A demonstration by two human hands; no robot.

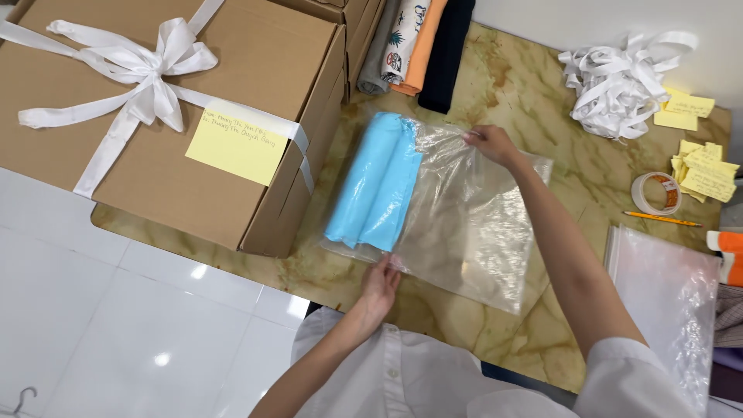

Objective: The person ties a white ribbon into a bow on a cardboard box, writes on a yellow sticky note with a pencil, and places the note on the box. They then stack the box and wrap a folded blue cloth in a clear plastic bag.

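Observation:
A clear plastic bag [472,224] lies flat on the marble-patterned table [534,101]. A rolled light blue cloth [375,186] sits inside the bag at its left end. My left hand [381,282] pinches the bag's near edge beside the cloth. My right hand [491,144] grips the bag's far edge. The rest of the bag to the right lies flat with nothing in it.
A cardboard box [255,101] tied with white ribbon and bearing a yellow note stands at left. Folded clothes [414,42] lie behind the bag. At right are a ribbon heap [619,81], yellow notes [700,166], a tape roll [656,193], a pencil [662,219] and more plastic bags [669,302].

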